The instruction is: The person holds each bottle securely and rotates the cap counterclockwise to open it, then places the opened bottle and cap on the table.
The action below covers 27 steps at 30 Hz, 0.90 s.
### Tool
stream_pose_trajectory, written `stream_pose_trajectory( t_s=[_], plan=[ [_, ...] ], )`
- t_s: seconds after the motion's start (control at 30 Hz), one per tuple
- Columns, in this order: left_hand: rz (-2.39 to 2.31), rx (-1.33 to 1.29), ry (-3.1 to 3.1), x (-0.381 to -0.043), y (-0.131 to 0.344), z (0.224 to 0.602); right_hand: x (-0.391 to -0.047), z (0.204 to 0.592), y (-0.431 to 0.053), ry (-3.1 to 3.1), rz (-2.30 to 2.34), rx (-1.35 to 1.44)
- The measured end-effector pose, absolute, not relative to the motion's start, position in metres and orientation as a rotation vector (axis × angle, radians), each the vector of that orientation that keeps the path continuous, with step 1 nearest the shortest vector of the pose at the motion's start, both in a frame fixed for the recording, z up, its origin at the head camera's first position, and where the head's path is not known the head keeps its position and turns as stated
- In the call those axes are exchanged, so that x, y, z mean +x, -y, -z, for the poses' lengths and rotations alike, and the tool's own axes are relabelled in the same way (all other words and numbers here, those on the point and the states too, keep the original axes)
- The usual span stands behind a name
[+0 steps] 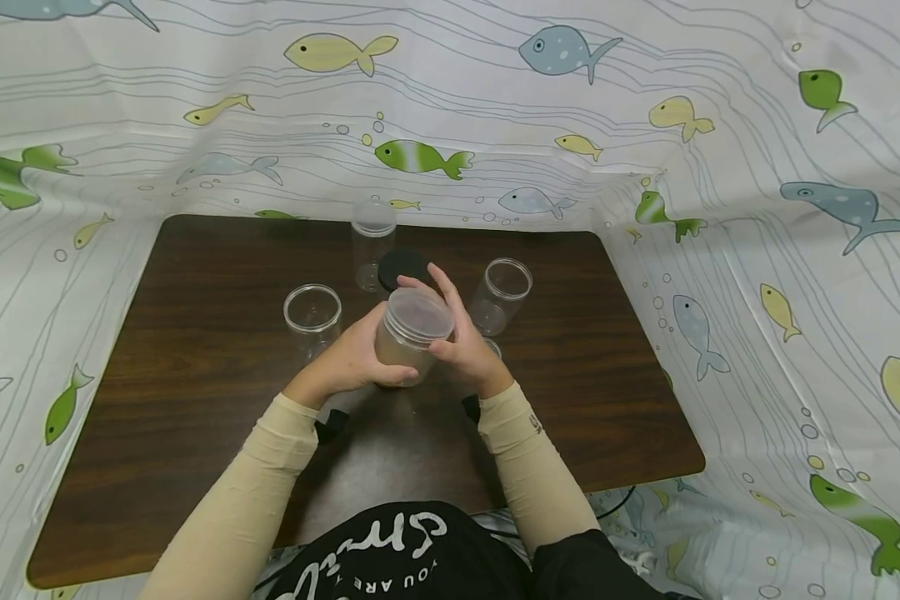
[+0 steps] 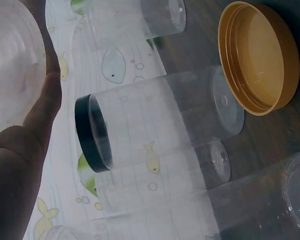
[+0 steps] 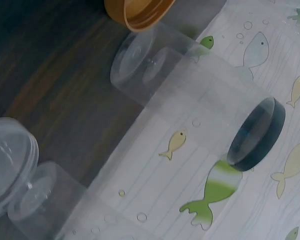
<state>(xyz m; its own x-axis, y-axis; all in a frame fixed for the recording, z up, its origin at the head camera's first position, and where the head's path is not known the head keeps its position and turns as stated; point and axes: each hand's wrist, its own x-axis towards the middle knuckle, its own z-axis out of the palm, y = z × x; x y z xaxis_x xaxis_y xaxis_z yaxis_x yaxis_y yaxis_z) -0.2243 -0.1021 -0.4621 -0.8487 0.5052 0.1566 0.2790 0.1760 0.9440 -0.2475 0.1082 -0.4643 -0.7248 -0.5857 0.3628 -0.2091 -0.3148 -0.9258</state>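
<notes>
Both hands hold a clear plastic jar (image 1: 412,329) with a translucent lid, raised over the table and tilted slightly. My left hand (image 1: 356,354) grips its left side, the thumb across the front low down. On the opposite side, my right hand (image 1: 465,342) has its thumb near the lid's edge and its fingers around the back. The left wrist view shows the round end of the held jar (image 2: 15,70) beside the fingers. Behind it stands a jar with a black lid (image 1: 405,267). An orange screw lid (image 2: 260,60) lies inside up on the table, hidden in the head view.
Uncovered clear jars stand to the left (image 1: 312,312) and right (image 1: 501,292) on the brown table (image 1: 195,358). At the back is a jar with a translucent lid (image 1: 373,237). A clear lid (image 3: 10,165) lies near the right hand. A fish-print sheet (image 1: 450,108) surrounds the table.
</notes>
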Motion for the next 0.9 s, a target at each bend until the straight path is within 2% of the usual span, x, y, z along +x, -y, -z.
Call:
stream_pose_trajectory(
  t_s=[0.27,0.5,0.9],
  plan=[
    [-1.817,0.637,-2.312,-0.225,0.102,0.46,-0.24,0.471,-0.106,-1.796,2.244,-0.871],
    [-1.862,0.463,-2.454,-0.227,0.102,0.464,-0.223,0.473,-0.111,-1.974,2.235,-0.879],
    [-1.752,0.479,-2.636,-0.23,0.097,0.47,-0.216,0.468,-0.11,-2.127,2.095,-0.859]
  ],
)
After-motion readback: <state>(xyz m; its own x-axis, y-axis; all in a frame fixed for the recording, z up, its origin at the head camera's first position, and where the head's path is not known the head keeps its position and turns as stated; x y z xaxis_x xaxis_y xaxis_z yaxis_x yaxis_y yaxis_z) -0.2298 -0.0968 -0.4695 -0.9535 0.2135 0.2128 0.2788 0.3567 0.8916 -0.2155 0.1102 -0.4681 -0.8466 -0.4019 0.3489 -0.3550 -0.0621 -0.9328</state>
